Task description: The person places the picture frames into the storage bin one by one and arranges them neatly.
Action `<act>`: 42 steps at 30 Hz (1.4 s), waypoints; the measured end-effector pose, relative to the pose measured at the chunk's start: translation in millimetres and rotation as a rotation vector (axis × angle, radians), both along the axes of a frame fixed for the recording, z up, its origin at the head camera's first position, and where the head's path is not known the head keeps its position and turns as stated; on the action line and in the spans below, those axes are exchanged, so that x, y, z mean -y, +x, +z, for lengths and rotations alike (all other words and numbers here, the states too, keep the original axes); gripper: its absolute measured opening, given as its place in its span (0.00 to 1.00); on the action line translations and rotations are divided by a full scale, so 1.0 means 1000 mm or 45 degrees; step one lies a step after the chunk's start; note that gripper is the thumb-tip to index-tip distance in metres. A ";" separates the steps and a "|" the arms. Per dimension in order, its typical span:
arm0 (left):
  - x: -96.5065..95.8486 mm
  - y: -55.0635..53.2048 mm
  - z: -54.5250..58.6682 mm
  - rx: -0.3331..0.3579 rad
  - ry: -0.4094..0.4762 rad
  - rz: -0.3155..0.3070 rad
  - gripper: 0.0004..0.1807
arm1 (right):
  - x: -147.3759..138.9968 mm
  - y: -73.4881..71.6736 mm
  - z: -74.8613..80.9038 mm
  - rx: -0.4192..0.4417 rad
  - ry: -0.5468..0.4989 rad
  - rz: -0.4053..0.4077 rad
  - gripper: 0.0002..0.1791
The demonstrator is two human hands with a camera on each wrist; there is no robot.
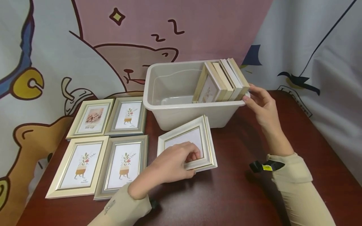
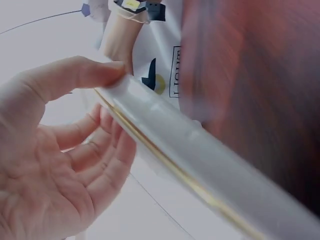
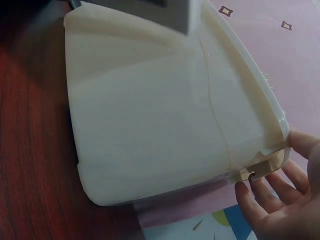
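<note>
My left hand grips a white picture frame with a gold line, tilted in front of the bin. In the left wrist view the thumb lies on the frame's edge, with the fingers curled on the other side. My right hand holds the right end of a light grey plastic bin by its rim, thumb at the corner. In the right wrist view the fingers reach under that rim. Several picture frames stand on edge at the bin's right end, leaning slightly.
On the left of the dark red-brown table lie several picture frames face up, in two rows, including a cream one and a grey one. A curtain with cartoon animals hangs close behind the bin.
</note>
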State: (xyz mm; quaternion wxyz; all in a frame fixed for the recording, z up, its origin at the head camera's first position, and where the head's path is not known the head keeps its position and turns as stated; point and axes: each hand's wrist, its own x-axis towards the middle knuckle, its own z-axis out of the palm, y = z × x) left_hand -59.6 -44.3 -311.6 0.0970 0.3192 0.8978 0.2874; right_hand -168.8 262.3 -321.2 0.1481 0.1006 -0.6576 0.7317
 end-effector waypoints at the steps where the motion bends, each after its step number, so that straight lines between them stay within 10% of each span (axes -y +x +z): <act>1: 0.002 0.000 0.001 -0.006 0.041 -0.006 0.18 | 0.000 0.000 0.000 0.000 0.004 -0.001 0.19; 15: 0.011 0.007 0.011 0.127 0.586 -0.195 0.20 | 0.000 -0.001 0.007 0.009 0.028 0.004 0.19; 29: 0.017 0.014 0.066 0.015 1.079 -0.404 0.24 | -0.002 0.003 0.004 0.032 0.028 -0.009 0.18; 42: 0.022 -0.017 0.116 -0.155 1.421 -0.108 0.30 | 0.000 0.004 0.000 0.052 0.030 -0.020 0.18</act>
